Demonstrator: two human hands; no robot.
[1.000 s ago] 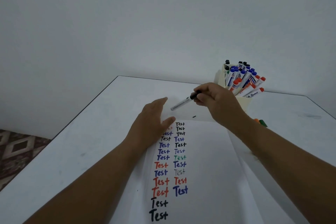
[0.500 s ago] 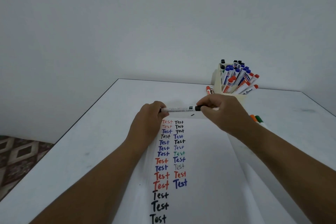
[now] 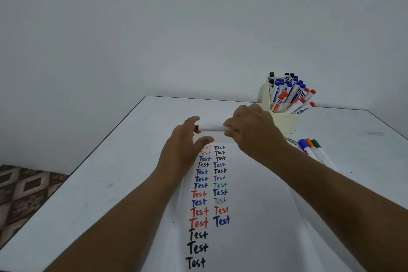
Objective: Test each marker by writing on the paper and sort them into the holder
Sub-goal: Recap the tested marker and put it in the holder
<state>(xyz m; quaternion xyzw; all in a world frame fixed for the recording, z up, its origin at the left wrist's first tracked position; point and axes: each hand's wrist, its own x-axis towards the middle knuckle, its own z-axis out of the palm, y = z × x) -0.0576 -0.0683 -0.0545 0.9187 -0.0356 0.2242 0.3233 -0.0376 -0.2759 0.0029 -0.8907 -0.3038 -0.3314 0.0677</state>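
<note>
where the patterned floor [image 3: 26, 187] shows at far left of the paper [image 3: 247, 183], the white table [image 3: 99, 183] begins and the left forearm runs up across it. the left hand [image 3: 183, 146] sits at the paper's far left corner, fingers curled loosely with thumb and forefinger apart around the marker's left end; whether they truly touch it is hard to tell. the marker [image 3: 210, 127] lies level above the paper's far edge, its white barrel blurred, print unreadable and its left tip dark. the right hand [image 3: 254, 132] pinches the marker's right end, hiding that end completely. down the paper run two columns of the word "test" in black, blue, red and green, one faint grey; the top left words are covered by the left hand. right of the paper's far corner stands the cream holder [image 3: 284, 119], packed with black, blue and red capped markers, one reading "board". just right of the paper lie loose markers [image 3: 311, 148] with blue, orange and green caps, partly hidden by the right forearm.
</note>
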